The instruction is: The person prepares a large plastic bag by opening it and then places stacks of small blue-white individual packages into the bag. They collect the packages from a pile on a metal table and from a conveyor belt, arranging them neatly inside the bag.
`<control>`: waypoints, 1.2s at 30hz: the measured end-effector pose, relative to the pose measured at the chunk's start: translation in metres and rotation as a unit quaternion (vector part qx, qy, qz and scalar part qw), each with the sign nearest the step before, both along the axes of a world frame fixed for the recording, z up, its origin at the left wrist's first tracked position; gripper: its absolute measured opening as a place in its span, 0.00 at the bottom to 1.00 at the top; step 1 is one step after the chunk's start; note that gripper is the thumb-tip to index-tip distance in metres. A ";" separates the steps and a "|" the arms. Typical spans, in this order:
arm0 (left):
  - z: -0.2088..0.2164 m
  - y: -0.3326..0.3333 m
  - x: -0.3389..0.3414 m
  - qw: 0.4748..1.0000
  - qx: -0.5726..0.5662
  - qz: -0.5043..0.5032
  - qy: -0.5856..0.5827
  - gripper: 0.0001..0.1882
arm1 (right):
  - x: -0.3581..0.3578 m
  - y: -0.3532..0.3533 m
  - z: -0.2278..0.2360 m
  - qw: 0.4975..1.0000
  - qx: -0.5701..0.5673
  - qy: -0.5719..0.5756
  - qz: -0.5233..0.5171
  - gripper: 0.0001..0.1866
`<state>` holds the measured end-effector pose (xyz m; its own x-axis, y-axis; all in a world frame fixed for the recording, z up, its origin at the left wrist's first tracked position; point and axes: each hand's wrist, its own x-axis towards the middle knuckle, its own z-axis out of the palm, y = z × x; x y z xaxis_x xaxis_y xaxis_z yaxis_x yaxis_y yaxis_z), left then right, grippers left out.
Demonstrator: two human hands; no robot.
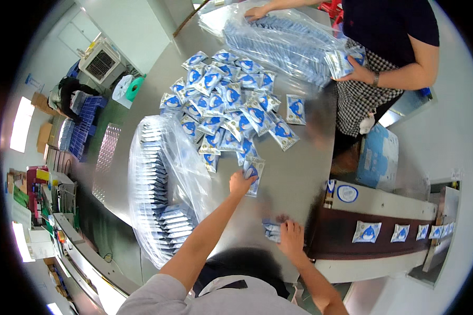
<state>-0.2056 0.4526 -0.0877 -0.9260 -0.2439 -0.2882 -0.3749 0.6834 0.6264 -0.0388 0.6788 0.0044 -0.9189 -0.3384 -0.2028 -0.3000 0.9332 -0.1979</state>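
Observation:
My left hand (239, 185) is closed on the edge of a small white-and-blue snack packet (254, 170) at the near side of the heap. My right hand (292, 236) is closed round a few stacked packets (271, 230) resting low on the metal table, near its front right edge. Ahead spreads a loose heap of the same packets (215, 97), each with a blue whale-like picture. Left of my left forearm lies a clear plastic bag (186, 152) with packets standing in a tight row, and a shorter second row beside it.
Across the table (315, 142), a co-worker's hand (356, 71) holds several packets beside another filled clear bag (278, 44). At right, a brown conveyor belt (341, 231) carries single packets. A blue-and-white bag (377, 157) stands beyond it. Another person (68, 97) bends over blue crates (86, 126) far left.

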 end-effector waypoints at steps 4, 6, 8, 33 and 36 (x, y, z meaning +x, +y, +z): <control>0.041 -0.053 -0.065 0.990 0.063 0.075 0.100 0.31 | 0.009 -0.004 -0.015 0.997 -0.011 -0.072 -0.039 0.36; 0.032 -0.101 -0.111 0.994 -0.043 0.082 0.051 0.32 | 0.013 -0.005 -0.015 0.998 -0.007 -0.057 -0.035 0.37; 0.014 -0.146 -0.142 0.996 -0.074 0.047 0.009 0.34 | 0.005 -0.012 -0.012 0.997 -0.011 -0.075 -0.028 0.39; 0.190 -0.046 0.127 0.652 0.748 -0.018 0.125 0.43 | -0.040 -0.149 0.159 0.803 -0.592 -0.045 -0.052 0.73; 0.185 -0.074 0.155 0.838 0.512 0.086 0.165 0.21 | -0.013 -0.149 0.145 0.908 -0.406 0.070 -0.077 0.69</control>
<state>-0.0511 0.3784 0.0971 -0.9732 -0.1631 -0.1623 -0.1028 -0.3231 0.9408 -0.0522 0.5300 0.1497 -0.9657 -0.1882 0.1790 -0.2533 0.5298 -0.8094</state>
